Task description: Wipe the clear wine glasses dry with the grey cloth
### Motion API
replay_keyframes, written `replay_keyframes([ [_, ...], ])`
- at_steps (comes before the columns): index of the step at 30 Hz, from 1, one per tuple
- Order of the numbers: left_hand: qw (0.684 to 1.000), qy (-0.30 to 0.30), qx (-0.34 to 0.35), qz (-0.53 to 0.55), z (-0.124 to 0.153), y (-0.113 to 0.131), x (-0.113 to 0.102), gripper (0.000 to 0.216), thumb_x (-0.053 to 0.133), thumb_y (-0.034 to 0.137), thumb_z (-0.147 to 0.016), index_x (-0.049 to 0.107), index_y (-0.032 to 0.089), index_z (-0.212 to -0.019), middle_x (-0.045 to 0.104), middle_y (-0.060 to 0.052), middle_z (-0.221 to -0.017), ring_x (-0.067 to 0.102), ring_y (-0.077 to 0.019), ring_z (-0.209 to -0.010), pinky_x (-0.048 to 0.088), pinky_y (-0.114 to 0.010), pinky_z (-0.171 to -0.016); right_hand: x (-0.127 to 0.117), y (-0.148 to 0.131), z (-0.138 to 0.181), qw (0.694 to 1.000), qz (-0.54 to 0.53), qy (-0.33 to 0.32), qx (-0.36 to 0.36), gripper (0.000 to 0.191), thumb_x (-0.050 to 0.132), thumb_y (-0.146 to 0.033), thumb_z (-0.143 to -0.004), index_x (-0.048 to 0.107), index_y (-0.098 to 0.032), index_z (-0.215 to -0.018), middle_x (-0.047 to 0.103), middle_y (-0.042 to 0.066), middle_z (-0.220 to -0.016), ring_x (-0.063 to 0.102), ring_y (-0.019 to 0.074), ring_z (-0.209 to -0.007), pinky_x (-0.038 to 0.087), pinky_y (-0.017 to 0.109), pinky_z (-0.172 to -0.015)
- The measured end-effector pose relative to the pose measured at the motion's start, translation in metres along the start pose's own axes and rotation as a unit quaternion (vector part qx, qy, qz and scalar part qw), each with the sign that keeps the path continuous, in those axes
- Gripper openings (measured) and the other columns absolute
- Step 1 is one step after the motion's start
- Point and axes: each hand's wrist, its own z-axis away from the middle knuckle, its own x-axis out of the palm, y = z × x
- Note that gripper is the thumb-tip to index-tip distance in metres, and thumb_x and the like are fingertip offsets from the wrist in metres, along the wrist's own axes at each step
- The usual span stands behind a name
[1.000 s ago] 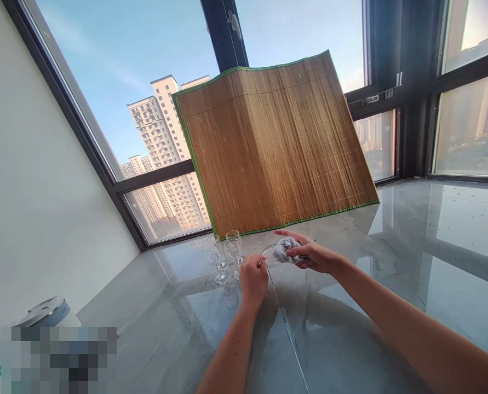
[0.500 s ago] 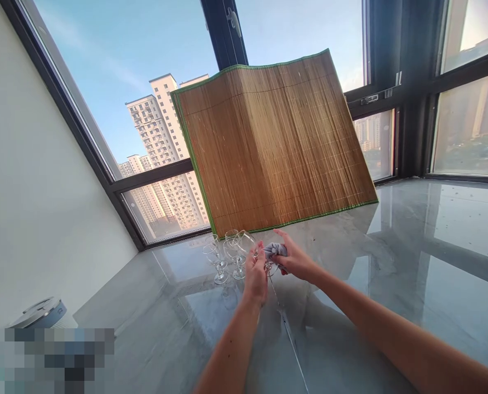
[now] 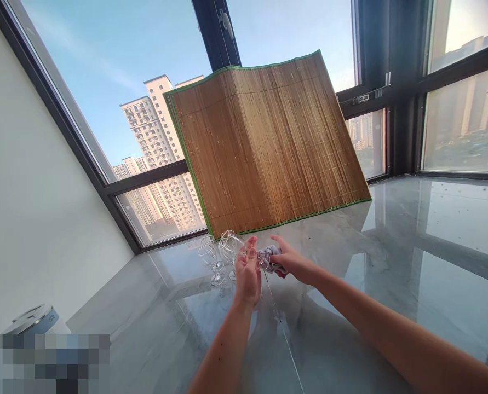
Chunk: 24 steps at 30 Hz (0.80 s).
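Note:
My left hand [image 3: 248,273] is closed around a clear stemmed glass [image 3: 229,246], which is tilted on its side with its bowl pointing left. The foot of that glass lies to the right of my fingers. There, my right hand [image 3: 288,260] grips a crumpled grey-white cloth [image 3: 273,257] pressed close to the foot. Just left of my left hand, several similar stemmed glasses [image 3: 217,278] stand upright on the glossy grey surface [image 3: 165,328]. The held glass overlaps some of them, so part of the group is hidden.
A brown slatted mat [image 3: 268,148] with green edging leans against the dark window frame [image 3: 217,44] behind the glasses. At the lower left stands a round lidded container [image 3: 36,319], partly covered by a blurred patch. A white wall [image 3: 30,191] rises on the left.
The held glass has swung so its bowl points more to the left and its foot shows beside the cloth. The view has shifted slightly; the standing glasses stay put.

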Motion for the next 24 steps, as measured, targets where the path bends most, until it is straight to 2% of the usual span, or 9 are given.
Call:
replay_keyframes([
  [4,0.998,0.014,0.022,-0.055,-0.002,0.006,-0.004,0.033,0.067,0.034,-0.082,0.064,0.02,-0.112,0.059,-0.01,-0.13,0.055,-0.0214,-0.12,0.044,-0.031,-0.094,-0.006,-0.005,0.004,0.994,-0.051,-0.081,0.054,0.068,0.062,-0.019,-0.071,0.036,-0.022,-0.134,0.061,-0.002,-0.07,0.045,0.0076,-0.039,0.03,0.018,-0.033],
  [6,0.998,0.014,0.018,-0.053,-0.004,0.007,-0.006,0.035,0.065,0.034,-0.083,0.061,0.02,-0.114,0.064,-0.011,-0.122,0.057,-0.0208,-0.115,0.044,-0.032,-0.092,-0.012,-0.006,0.002,0.991,-0.087,-0.09,0.048,0.061,0.063,-0.02,-0.071,0.042,-0.022,-0.129,0.061,-0.001,-0.071,0.043,0.0063,-0.039,0.027,0.018,-0.034],
  [9,0.997,0.043,0.013,-0.071,-0.006,0.007,-0.009,0.034,0.062,0.034,-0.084,0.059,0.019,-0.115,0.069,-0.011,-0.11,0.061,-0.0201,-0.109,0.043,-0.032,-0.089,-0.02,-0.008,-0.002,0.986,-0.163,-0.024,-0.002,0.053,0.063,-0.022,-0.072,0.045,-0.022,-0.123,0.058,-0.003,-0.071,0.042,0.0045,-0.04,0.028,0.017,-0.036],
  [11,0.994,0.059,0.002,-0.087,-0.006,0.004,-0.008,0.032,0.061,0.031,-0.085,0.059,0.018,-0.114,0.069,-0.011,-0.109,0.061,-0.0196,-0.109,0.043,-0.03,-0.087,-0.021,-0.011,-0.004,0.982,-0.183,0.035,-0.045,0.053,0.063,-0.024,-0.073,0.044,-0.023,-0.123,0.057,-0.003,-0.073,0.043,0.0043,-0.041,0.03,0.017,-0.037],
  [14,0.996,0.062,-0.037,-0.061,-0.003,0.0,-0.005,0.035,0.063,0.027,-0.081,0.058,0.019,-0.115,0.066,-0.009,-0.115,0.061,-0.0187,-0.108,0.044,-0.029,-0.085,-0.015,-0.012,-0.002,0.986,-0.137,0.052,-0.085,0.06,0.067,-0.026,-0.072,0.041,-0.024,-0.126,0.058,-0.004,-0.075,0.047,0.0067,-0.042,0.034,0.019,-0.037],
  [18,0.994,0.065,-0.082,-0.032,0.003,-0.007,-0.005,0.048,0.064,0.023,-0.073,0.054,0.021,-0.12,0.064,-0.006,-0.112,0.064,-0.0161,-0.09,0.048,-0.026,-0.075,-0.002,-0.007,0.004,0.994,-0.041,-0.067,-0.082,0.074,0.067,-0.026,-0.07,0.031,-0.024,-0.135,0.058,-0.006,-0.068,0.049,0.0091,-0.04,0.038,0.021,-0.037],
  [20,0.993,0.052,-0.099,-0.038,0.006,-0.01,-0.006,0.052,0.061,0.026,-0.074,0.051,0.021,-0.124,0.064,-0.005,-0.105,0.063,-0.0159,-0.083,0.049,-0.025,-0.068,0.002,-0.002,0.006,0.99,0.0,-0.118,-0.077,0.08,0.065,-0.024,-0.069,0.025,-0.024,-0.139,0.058,-0.008,-0.065,0.048,0.0091,-0.04,0.038,0.02,-0.037],
  [22,0.992,0.022,-0.112,-0.051,0.011,-0.014,-0.004,0.054,0.059,0.034,-0.077,0.046,0.022,-0.128,0.063,-0.003,-0.094,0.063,-0.0165,-0.076,0.049,-0.025,-0.061,0.005,0.004,0.005,0.988,0.032,-0.129,-0.081,0.085,0.064,-0.022,-0.068,0.022,-0.025,-0.141,0.058,-0.008,-0.066,0.048,0.0086,-0.04,0.038,0.019,-0.037],
  [24,0.991,-0.008,-0.118,-0.069,0.015,-0.018,0.0,0.055,0.057,0.04,-0.079,0.044,0.021,-0.129,0.061,-0.001,-0.084,0.062,-0.0169,-0.07,0.049,-0.026,-0.057,0.008,0.01,0.003,0.989,0.056,-0.106,-0.09,0.084,0.063,-0.02,-0.066,0.024,-0.025,-0.14,0.058,-0.008,-0.068,0.048,0.0083,-0.041,0.038,0.019,-0.036],
])
